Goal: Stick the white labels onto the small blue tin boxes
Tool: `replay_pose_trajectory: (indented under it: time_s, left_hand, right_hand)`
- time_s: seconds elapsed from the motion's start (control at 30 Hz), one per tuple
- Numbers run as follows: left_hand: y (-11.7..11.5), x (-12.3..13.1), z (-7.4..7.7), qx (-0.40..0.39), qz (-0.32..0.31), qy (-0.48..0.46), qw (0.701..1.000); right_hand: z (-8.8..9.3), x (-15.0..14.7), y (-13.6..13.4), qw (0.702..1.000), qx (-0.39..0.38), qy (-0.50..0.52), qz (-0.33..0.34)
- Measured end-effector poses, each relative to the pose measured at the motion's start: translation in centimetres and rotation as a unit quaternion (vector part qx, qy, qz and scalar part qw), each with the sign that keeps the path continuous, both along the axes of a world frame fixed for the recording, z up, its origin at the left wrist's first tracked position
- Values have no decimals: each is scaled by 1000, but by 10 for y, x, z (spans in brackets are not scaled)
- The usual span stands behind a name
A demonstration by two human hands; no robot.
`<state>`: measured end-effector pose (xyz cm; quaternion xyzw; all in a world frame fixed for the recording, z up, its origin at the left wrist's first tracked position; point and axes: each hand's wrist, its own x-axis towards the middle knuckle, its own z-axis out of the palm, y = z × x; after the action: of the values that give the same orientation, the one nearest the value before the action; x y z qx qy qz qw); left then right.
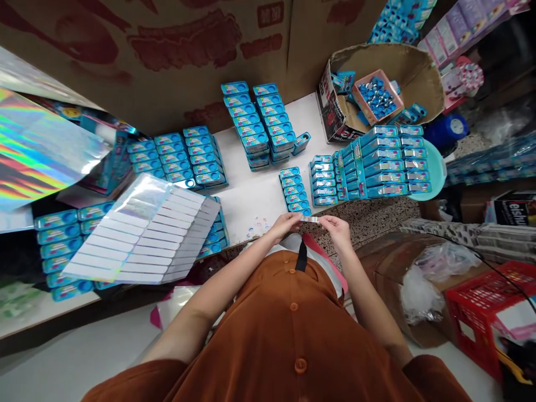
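Shiny strip [310, 219], thin, flat and straight, is held up between two bare hands, in front of the body and by the near edge of the white table [240, 192]. One end is pinched by the closed fingertips of the left hand [287, 224], and the other end is pinched the same way by the right hand [337, 230]. Its marks are too small to be read. Just past the left hand, a short row of blue boxes [295, 188] is lined up, each with round corners and a round shape on top; whether the row is touched by the hand cannot be told. Smooth sheets [161, 229] are fanned out on the left, marked with long white bars. Beside them, rainbow colours are thrown off by a glossy sheet [46, 148]. At the back, an open box [329, 114] is made of rough brown cardboard, and inside it a square pink tray [363, 106] is filled with little round bits [379, 96], blue and silver. Hard plastic with holes is seen in the red crate [473, 318] at the right, near crinkly clear bags [422, 296].
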<state>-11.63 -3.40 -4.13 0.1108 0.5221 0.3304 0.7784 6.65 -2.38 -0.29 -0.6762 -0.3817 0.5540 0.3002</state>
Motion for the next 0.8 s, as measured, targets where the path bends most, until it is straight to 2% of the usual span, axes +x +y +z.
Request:
replay_pose_trajectory:
  time_s: [0.1, 0.27, 0.43, 0.8]
  left_hand:
    - [0, 3, 4, 15, 7, -16, 1000]
    - [1, -1, 14, 33, 18, -2, 999]
    - [2, -5, 21, 32, 25, 14, 999]
    - [-15, -9, 20, 31, -6, 69, 997]
  right_hand:
    - [2, 5, 1, 1000, -4, 26, 10]
    - [13, 10, 3, 995, -31, 94, -13]
    - [18, 11, 1, 992, -45, 115, -10]
    - [-8, 14, -26, 989, -88, 117, -19]
